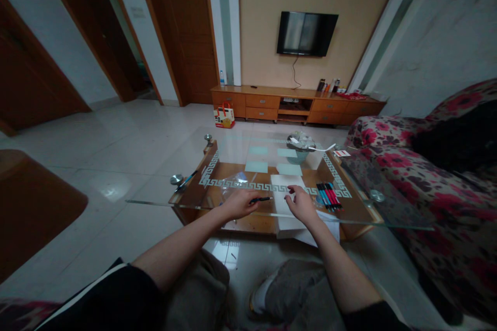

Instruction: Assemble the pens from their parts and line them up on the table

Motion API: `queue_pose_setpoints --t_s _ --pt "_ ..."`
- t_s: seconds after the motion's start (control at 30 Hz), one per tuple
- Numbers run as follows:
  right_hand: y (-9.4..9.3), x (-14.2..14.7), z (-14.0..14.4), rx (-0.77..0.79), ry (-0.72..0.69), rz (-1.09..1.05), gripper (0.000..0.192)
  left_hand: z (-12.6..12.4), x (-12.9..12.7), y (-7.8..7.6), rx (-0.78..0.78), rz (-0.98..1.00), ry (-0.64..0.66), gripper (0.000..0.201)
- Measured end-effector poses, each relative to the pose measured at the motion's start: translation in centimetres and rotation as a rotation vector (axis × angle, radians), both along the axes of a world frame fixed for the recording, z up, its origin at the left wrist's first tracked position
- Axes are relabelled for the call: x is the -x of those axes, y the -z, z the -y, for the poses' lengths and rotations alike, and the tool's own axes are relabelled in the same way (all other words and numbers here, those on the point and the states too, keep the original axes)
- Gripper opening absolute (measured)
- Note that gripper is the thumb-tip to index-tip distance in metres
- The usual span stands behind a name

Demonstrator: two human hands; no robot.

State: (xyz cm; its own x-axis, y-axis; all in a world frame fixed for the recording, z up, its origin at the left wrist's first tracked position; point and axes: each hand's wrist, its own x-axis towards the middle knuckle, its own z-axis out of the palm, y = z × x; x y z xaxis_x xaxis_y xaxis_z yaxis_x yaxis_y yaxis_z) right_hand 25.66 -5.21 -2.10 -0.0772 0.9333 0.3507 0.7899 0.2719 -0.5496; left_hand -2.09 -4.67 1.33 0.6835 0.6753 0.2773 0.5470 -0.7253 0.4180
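A living room, with a glass surface [233, 151] before me. My left hand [237, 204] is closed on a pen [261, 199], tip toward the paper [285, 194]. My right hand [300, 204] rests on that sheet, fingers loosely curled, holding nothing. Just beyond lie markers [329, 195]. I judge writing is about to begin; next the tip must meet the paper.

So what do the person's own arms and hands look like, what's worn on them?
Both forearms are bare from above the elbow down, and the left hand and right hand wear no gloves; no rings or watch can be made out. The left sleeve is dark, pushed up high, with a thin white stripe along it. The right sleeve is dark too, barely in view at the bottom edge.
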Motion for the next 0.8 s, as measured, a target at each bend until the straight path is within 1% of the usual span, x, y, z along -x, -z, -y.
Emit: queue_pose_setpoints --t_s 0.1,0.17,0.3,0.4,0.53,0.67,0.8 --pt "-0.8 0.6 0.4 -0.022 -0.004 -0.114 0.032 -0.1 0.0 0.2 -0.011 0.014 0.01 0.034" --pt "-1.3 1.2 0.8 -0.005 -0.018 -0.2 0.031 -0.1 0.0 0.3 -0.018 0.028 0.019 0.036" --pt "-1.8 2.4 1.6 0.115 -0.098 -0.311 0.033 -0.1 -0.1 0.2 -0.016 0.031 0.047 0.029" --pt "-1.8 3.1 2.1 0.235 -0.179 -0.359 0.042 0.0 -0.3 0.0 -0.005 0.033 0.062 0.022" --pt "-1.8 3.9 2.5 0.352 -0.246 -0.417 0.053 0.4 -0.7 -0.5 0.007 0.049 0.08 0.02" --pt "-1.5 4.3 2.5 0.428 -0.287 -0.45 0.058 0.6 -1.0 -0.9 0.008 0.079 0.119 0.021" --pt "-0.6 4.4 2.2 0.488 -0.274 -0.508 0.058 0.6 -1.0 -0.9 -0.011 0.091 0.132 0.022"
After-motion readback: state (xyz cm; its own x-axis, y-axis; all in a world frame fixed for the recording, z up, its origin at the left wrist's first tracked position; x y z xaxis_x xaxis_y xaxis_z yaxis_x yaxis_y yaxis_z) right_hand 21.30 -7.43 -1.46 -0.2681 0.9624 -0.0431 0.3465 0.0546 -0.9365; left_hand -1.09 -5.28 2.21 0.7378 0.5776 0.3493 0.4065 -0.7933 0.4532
